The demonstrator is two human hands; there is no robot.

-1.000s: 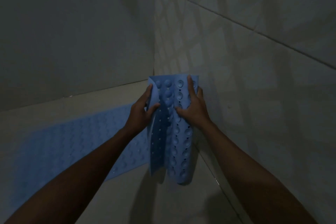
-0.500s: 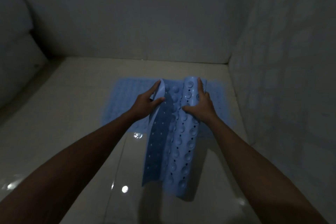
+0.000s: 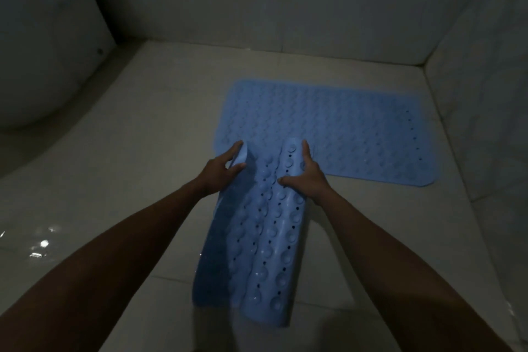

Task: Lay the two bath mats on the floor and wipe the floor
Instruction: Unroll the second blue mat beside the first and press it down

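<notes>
One blue bath mat (image 3: 343, 128) lies flat on the pale tiled floor (image 3: 160, 128), close to the right wall. I hold a second blue bath mat (image 3: 263, 237), curled lengthwise with its suction cups facing me, hanging down from my hands in front of the first one. My left hand (image 3: 220, 168) grips its left top edge, thumb over the front. My right hand (image 3: 307, 174) grips the right top edge, fingers behind and thumb across the cups.
A white rounded fixture (image 3: 43, 51) stands at the far left. Tiled walls close the space at the back (image 3: 285, 8) and on the right (image 3: 485, 94). Wet shine shows on the floor at the lower left (image 3: 40, 246).
The view has swung from the wall corner down to the floor, so the flat mat now shows in full. The held mat has come lower and away from the wall; both grips are unchanged.
</notes>
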